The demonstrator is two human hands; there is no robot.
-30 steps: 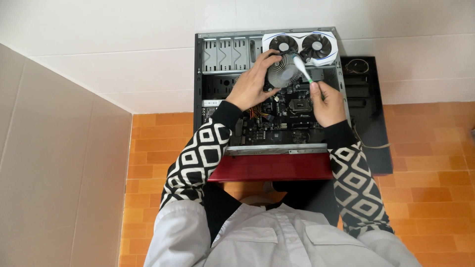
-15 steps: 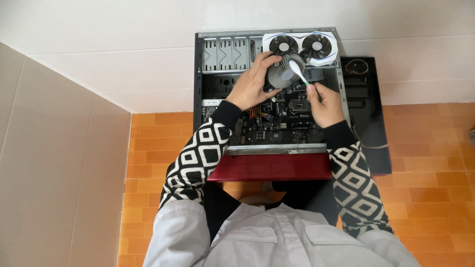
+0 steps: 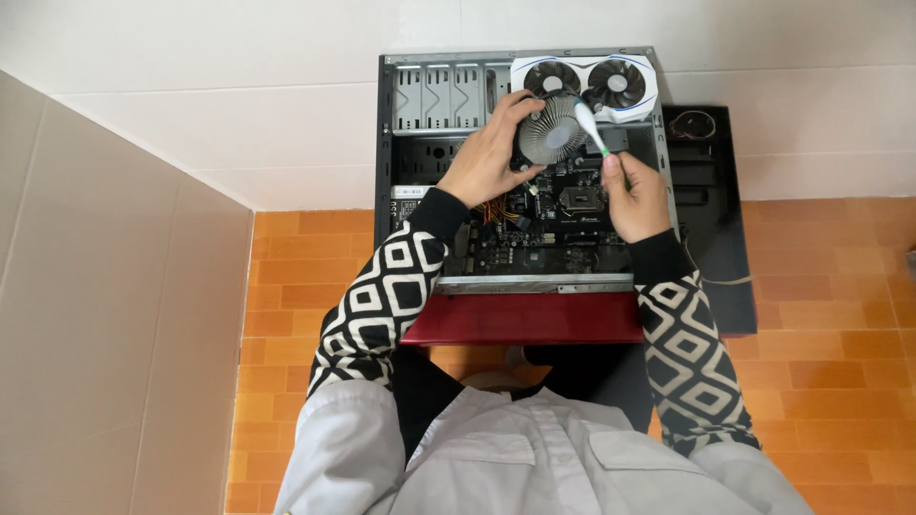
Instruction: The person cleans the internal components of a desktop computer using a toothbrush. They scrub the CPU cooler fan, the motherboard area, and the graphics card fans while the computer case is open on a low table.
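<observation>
An open computer case (image 3: 410, 162) lies on its side on the floor, its motherboard (image 3: 549, 224) exposed. My left hand (image 3: 489, 157) grips a round finned cooler (image 3: 551, 132) and holds it tilted above the board. My right hand (image 3: 636, 195) holds a small white brush (image 3: 592, 129) with a green handle, its tip touching the cooler's fins. A white two-fan graphics card (image 3: 584, 81) sits at the case's far end, just beyond the cooler.
A black side panel (image 3: 716, 238) lies on the floor right of the case. A dark red stool or box (image 3: 525, 319) stands at the case's near edge, between my knees. White wall tiles rise behind, orange floor tiles (image 3: 821, 286) spread around, and a beige panel (image 3: 105, 315) is at left.
My right hand and the brush have shifted slightly along the cooler's fins. The left hand keeps the cooler in nearly the same spot.
</observation>
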